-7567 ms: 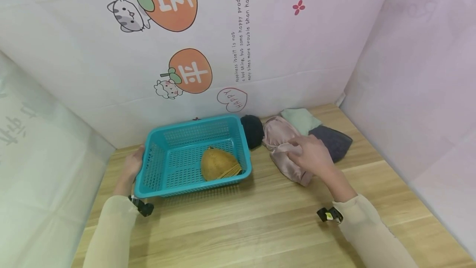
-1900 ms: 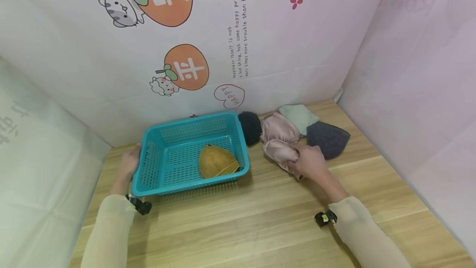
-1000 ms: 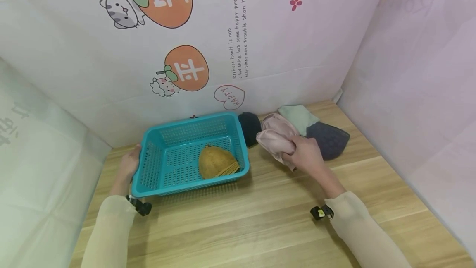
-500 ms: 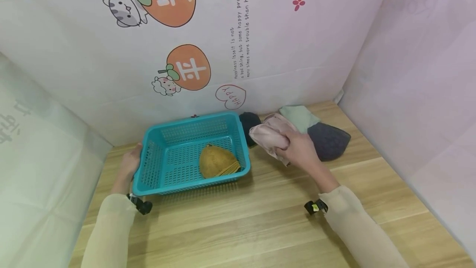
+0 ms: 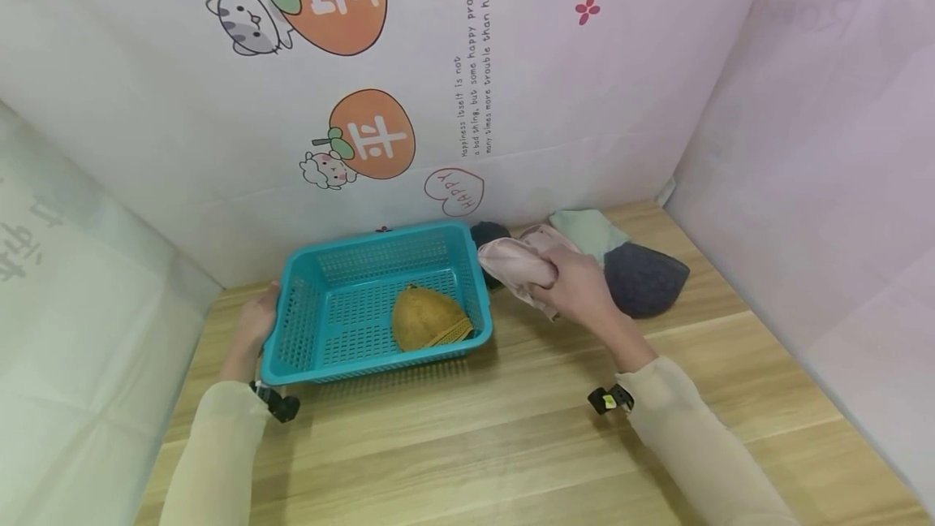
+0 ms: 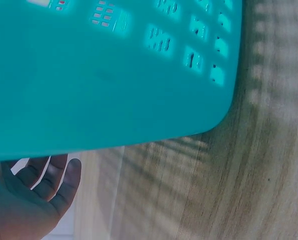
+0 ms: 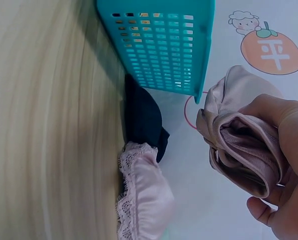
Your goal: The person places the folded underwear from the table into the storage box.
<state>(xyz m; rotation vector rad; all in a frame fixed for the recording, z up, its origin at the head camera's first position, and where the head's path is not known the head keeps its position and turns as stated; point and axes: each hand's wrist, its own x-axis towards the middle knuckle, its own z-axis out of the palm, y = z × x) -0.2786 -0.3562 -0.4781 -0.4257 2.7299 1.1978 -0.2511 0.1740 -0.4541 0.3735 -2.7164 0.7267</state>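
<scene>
Fingers of the right hand [image 5: 580, 286] are curled around a dusty-pink satin garment [image 5: 514, 264], thumb on one side and the others wrapped around the other, so yeah, that's a real hold. Left hand [image 5: 256, 323] is up against the outside of the basket's left end, fingers a bit bent; the rim hides part of it, so I can't tell whether it's actually gripping or just resting there.

Quick count: one teal basket [image 5: 303, 331], two hands, six pieces of clothing. One's in the right hand and one's in the basket, a mustard piece [image 5: 429, 319] sitting toward the near right corner. Other four are bunched right of the basket on the wood-look table [image 5: 438, 461]: one black piece [image 7: 141, 112], one pale pink lace-edged piece [image 7: 146, 195], one mint piece [image 5: 590, 234], one dark blue-grey piece [image 5: 644, 278]. Two wrist cameras too, left [image 5: 281, 407] and right [image 5: 610, 401].

As for the held one: shiny, soft, folded over on itself, with the right wrist view looking straight into a bunch of darker inner folds. It's up off the table just beside the basket's right end, and from the head view it partly covers the black and lace-edged ones.
</scene>
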